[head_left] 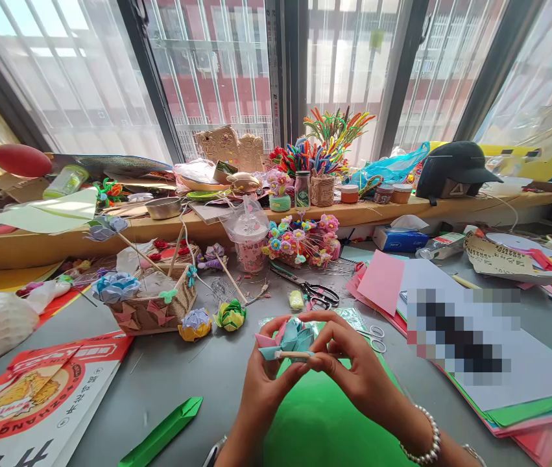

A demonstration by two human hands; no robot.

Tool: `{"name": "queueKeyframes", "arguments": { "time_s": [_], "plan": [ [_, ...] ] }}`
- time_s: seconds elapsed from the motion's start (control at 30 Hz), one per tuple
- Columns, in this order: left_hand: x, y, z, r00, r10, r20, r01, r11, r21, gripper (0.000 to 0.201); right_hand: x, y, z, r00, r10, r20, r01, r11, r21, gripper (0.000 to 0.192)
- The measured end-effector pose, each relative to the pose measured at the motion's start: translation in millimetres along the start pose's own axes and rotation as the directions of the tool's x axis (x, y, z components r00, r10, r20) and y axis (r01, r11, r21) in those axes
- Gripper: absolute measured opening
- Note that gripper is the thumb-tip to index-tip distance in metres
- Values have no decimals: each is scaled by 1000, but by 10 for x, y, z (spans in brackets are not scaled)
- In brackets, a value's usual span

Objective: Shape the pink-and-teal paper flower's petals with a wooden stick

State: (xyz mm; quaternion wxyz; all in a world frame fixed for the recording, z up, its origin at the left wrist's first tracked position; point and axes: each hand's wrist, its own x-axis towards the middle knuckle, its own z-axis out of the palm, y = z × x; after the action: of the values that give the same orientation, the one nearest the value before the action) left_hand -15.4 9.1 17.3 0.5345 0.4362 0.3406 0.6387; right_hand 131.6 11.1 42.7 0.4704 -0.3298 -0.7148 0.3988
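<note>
A folded paper flower (296, 336) in light blue and pink is held up between my two hands. My left hand (270, 376) curls around its left and lower side. From the right, my right hand (346, 357) closes its fingers on the flower's edge. A short, pale stick-like piece (294, 355) lies across the flower's near side between my thumbs; I cannot tell what it is. Below my hands is a bright green paper sheet (324, 421). Farther left on the table, a folded green paper strip (163, 431) lies by itself. My fingers partly hide the flower.
Beyond my hands are black-handled scissors (322, 295), white-handled scissors (377, 338) and two finished paper flowers (231, 316). A decorated cardboard box (154, 311) stands left of them. Stacked coloured paper (523, 350) covers the right side. A printed paper bag (42, 395) lies at left.
</note>
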Motion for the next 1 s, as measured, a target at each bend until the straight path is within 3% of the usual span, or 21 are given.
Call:
{"name": "queueKeyframes", "arguments": {
  "time_s": [0.13, 0.27, 0.43, 0.53, 0.73, 0.83, 1.0],
  "plan": [
    [-57, 10, 64, 995, 3, -97, -6, 999, -31, 78, 1, 16, 11, 1000, -8, -23, 8, 1000, -9, 11],
    [-99, -8, 112, 993, 91, -73, -92, 996, -7, 80, 7, 26, 16, 999, -33, -29, 32, 999, -14, 10],
    [-116, -59, 100, 970, 240, -32, -234, 963, 135, 56, 2, 23, 2, 1000, -18, -13, 18, 1000, -12, 11],
    [-124, -84, 92, 967, 253, -21, -242, 944, 225, 47, 4, 29, -1, 1000, -25, 1, 25, 1000, -7, 10],
    [-129, -116, 113, 986, 153, -63, -140, 974, 180, 64, -3, 46, 39, 1000, 0, 15, 0, 1000, -26, 10],
    [-118, -128, 110, 977, 200, -76, -180, 961, 210, 54, -9, 50, 49, 1000, 12, 25, -11, 1000, -25, 9],
    [-87, -148, 91, 954, 300, -2, -293, 932, 211, 33, 8, 73, 29, 999, 0, 39, 1, 1000, -28, 8]
  ]
}}
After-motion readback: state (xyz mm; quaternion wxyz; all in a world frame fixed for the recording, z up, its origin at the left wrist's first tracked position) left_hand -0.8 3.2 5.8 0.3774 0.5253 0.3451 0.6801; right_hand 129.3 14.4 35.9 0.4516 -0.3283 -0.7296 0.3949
